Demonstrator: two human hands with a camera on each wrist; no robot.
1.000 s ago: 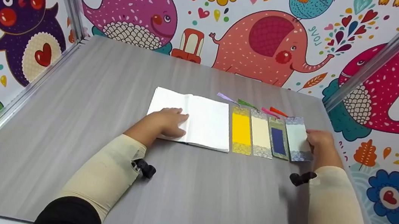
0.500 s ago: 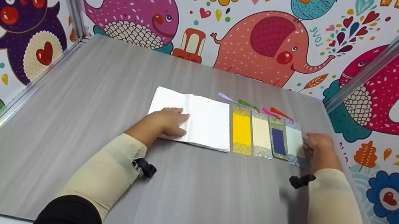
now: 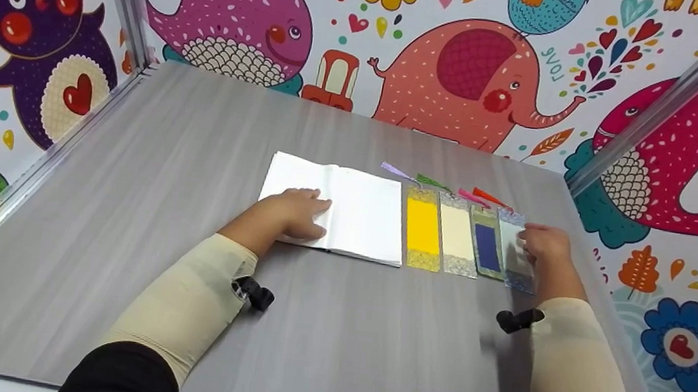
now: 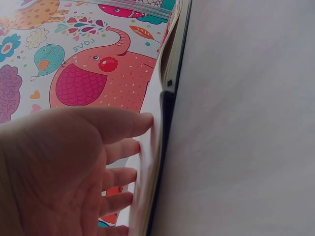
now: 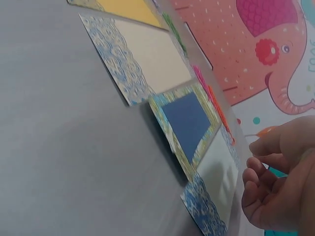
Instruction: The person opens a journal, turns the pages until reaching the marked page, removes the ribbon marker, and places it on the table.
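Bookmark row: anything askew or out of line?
Yes. The pale blue bookmark at the right end sits lower than the yellow, cream and navy ones, slightly tilted, so its near edge sticks out past the row. The right hand lies over it. The open notebook under the left hand looks square.

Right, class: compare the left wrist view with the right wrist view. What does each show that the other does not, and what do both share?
Only the left wrist view shows the left hand, fingers straight, lying on the open book, whose stacked page edges are seen side-on.

Only the right wrist view shows the right hand, fingers curled above the pale bookmark, with the navy bookmark, cream bookmark and yellow bookmark beyond.

Both show the grey table and the pink elephant on the wall.
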